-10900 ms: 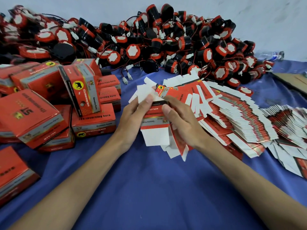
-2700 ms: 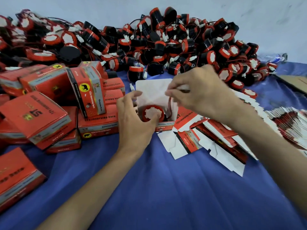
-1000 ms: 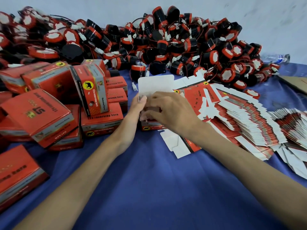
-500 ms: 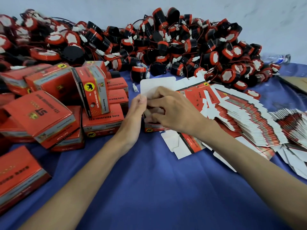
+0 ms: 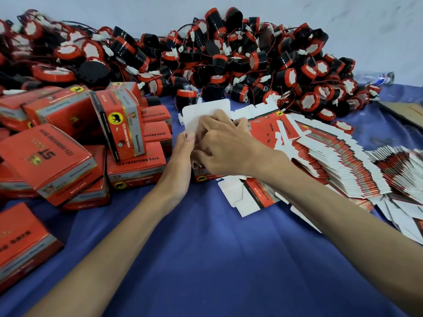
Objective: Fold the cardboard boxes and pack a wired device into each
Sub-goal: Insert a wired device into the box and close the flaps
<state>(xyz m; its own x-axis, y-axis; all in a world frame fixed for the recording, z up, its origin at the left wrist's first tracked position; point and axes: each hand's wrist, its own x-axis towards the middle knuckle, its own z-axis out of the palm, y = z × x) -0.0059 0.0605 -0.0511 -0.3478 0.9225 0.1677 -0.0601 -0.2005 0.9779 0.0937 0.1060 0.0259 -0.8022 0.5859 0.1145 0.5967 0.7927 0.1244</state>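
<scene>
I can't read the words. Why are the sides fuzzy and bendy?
Head view: the wide lens bends the edges; the corner box and outer flat cartons are smeared; the open box held by the left hand and right hand is sharper; soft light, faint shadows.

One wide-angle head-worn camera looks forward and down from close, with the left hand [image 5: 183, 154] and right hand [image 5: 225, 148] gripping the box [image 5: 204, 112] near mid-frame and the wall [image 5: 354, 21] beyond the grip.
</scene>
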